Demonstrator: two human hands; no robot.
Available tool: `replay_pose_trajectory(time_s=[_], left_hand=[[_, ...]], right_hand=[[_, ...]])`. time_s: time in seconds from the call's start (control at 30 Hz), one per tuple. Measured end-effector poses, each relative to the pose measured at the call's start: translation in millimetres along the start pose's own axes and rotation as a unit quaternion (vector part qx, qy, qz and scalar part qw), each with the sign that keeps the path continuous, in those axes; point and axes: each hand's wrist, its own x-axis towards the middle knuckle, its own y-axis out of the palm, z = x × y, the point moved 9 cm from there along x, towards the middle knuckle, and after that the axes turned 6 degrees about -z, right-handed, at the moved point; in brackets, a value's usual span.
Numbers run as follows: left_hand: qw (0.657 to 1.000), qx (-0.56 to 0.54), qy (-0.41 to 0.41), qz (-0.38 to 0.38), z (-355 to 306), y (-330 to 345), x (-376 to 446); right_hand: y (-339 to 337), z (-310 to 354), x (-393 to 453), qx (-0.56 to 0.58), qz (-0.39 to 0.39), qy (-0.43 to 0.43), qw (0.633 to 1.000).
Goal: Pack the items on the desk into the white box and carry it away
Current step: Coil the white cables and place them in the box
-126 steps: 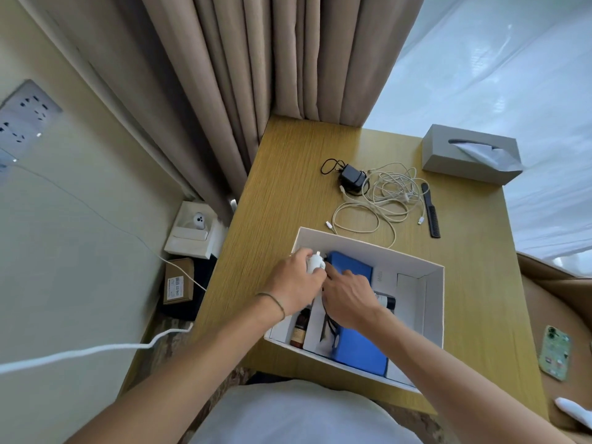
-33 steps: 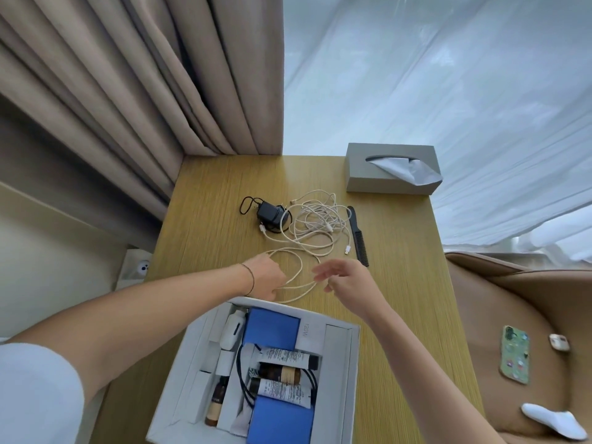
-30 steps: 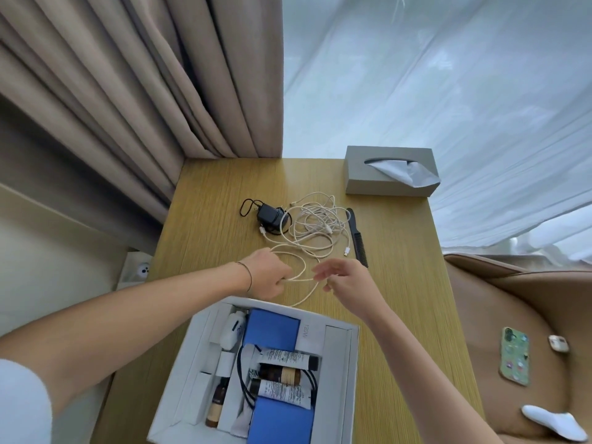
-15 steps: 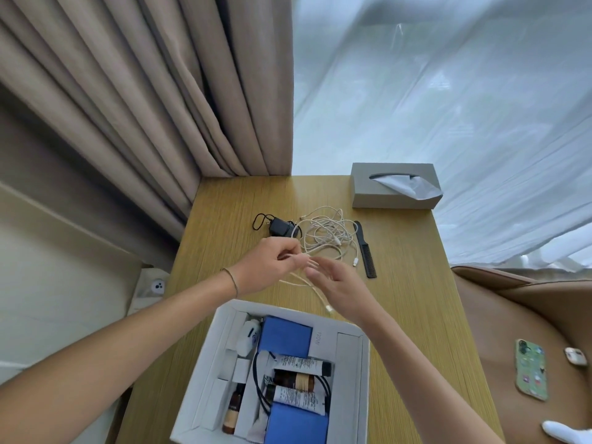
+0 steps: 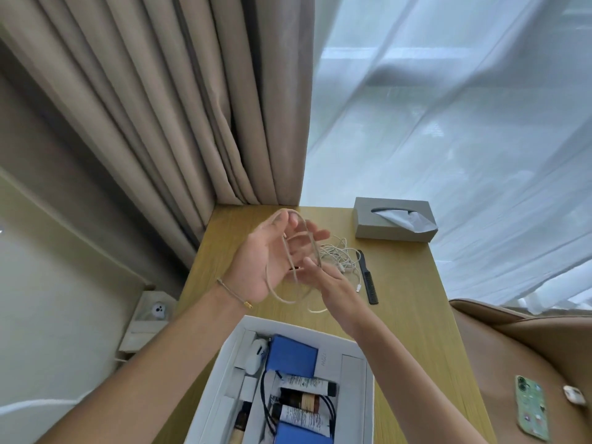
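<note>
Left hand (image 5: pixel 266 267) has the white cable (image 5: pixel 290 294) looped over spread fingers, right hand (image 5: pixel 333 283) pinching it, so 1 slack loop could easily slip off or snag the cable pile (image 5: pixel 339 254).

Both forearms reach up from bottom edge twd frame centre. Left hand (image 5: pixel 262 261) raised, palm facing cam, fingers spread & loosely straight. Right hand (image 5: pixel 323 277) just beside it, lower right, fingers partly hidden.
</note>
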Motion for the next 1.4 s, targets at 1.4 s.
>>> replay_pose_trajectory(time_s=[1.4], left_hand=[[0.951, 0.303, -0.019, 0.053, 86.4, -25.2, -101.9]], right_hand=[[18.4, -33.0, -87.3, 0.166, -0.144, 0.18, 0.959]])
